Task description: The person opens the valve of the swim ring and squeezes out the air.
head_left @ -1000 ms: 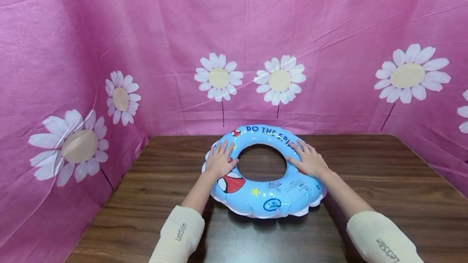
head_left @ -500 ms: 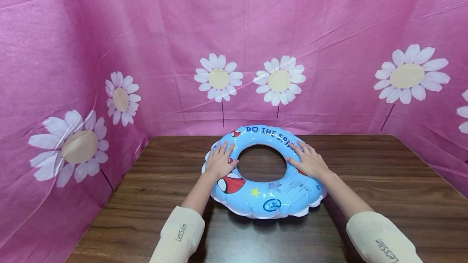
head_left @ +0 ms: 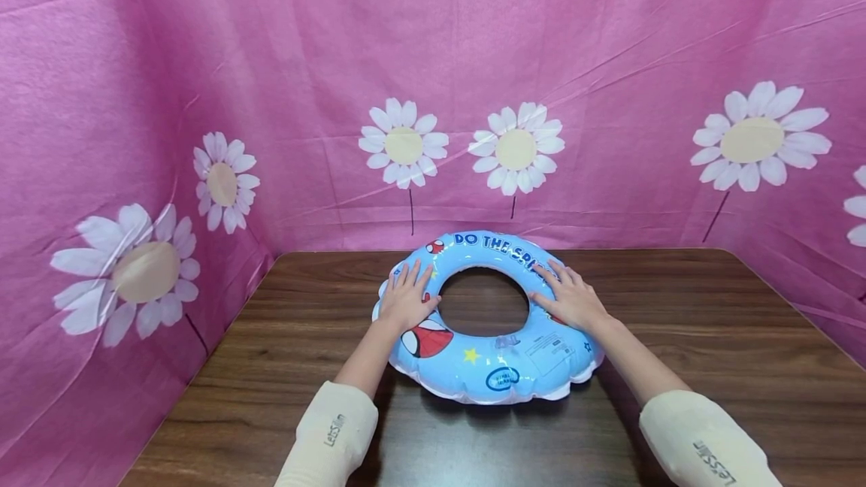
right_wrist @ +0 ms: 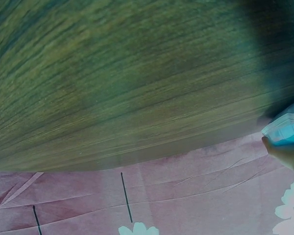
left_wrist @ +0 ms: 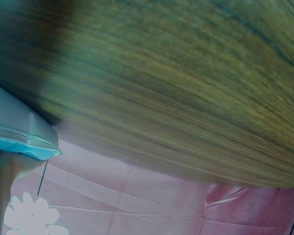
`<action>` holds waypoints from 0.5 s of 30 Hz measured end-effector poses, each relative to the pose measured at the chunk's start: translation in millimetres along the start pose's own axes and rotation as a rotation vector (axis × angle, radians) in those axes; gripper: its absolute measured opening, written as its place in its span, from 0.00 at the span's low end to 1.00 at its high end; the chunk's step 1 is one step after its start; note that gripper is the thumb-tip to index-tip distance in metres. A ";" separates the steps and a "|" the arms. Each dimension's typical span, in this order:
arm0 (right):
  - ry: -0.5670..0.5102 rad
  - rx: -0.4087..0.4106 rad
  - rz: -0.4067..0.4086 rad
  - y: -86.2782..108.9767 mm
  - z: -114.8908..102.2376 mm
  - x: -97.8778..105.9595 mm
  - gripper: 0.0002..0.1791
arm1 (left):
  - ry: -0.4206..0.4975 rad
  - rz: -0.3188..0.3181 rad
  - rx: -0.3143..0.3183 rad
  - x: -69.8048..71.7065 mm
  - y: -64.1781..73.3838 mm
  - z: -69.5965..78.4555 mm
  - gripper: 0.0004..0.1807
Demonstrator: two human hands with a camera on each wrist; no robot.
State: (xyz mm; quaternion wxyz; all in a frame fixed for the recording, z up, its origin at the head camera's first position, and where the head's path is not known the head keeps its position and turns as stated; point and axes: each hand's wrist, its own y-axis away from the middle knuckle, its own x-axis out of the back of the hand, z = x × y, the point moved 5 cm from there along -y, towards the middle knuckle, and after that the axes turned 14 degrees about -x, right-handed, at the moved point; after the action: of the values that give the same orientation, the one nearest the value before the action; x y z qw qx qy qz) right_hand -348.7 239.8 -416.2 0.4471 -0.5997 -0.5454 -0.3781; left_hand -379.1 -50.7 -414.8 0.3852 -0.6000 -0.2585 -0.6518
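A light blue inflatable swim ring (head_left: 467, 370) with cartoon prints, a yellow star and blue lettering lies flat on the wooden table. On its left side rests my left hand (head_left: 408, 303), palm down, fingers spread, thumb near the inner hole. My right hand (head_left: 571, 300) lies the same way on the ring's right side, covering part of the lettering. The left wrist view catches only the ring's edge (left_wrist: 24, 125) and a bit of that hand. At the right border of the right wrist view, the ring's seam (right_wrist: 286, 129) shows beside my fingers.
The dark wooden table (head_left: 284, 367) extends around the ring on all sides. A pink curtain (head_left: 433, 36) with printed daisies stands behind the table and along its left and right sides.
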 end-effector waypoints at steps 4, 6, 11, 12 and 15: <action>0.009 0.001 0.004 -1.4 0.5 -0.9 0.38 | -0.005 -0.001 0.000 -0.3 0.4 0.0 0.36; 0.012 0.002 0.003 -1.7 0.5 -1.0 0.38 | -0.003 -0.001 0.002 -0.3 0.8 0.1 0.36; 0.008 0.005 0.004 -2.2 1.2 -2.7 0.38 | 0.000 0.000 0.000 -1.0 0.1 0.1 0.36; 0.004 0.005 0.008 -2.3 1.3 -3.1 0.38 | 0.001 0.000 -0.001 -1.3 0.0 0.0 0.36; -0.009 0.001 0.015 -2.1 2.1 -4.4 0.38 | 0.003 0.001 -0.002 -2.1 -0.4 -0.4 0.36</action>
State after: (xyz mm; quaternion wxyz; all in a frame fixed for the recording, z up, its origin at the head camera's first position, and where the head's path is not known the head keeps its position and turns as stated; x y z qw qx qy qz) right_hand -351.4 240.4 -420.8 0.4479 -0.6054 -0.5428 -0.3718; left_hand -379.7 -50.4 -416.9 0.3854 -0.5994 -0.2572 -0.6527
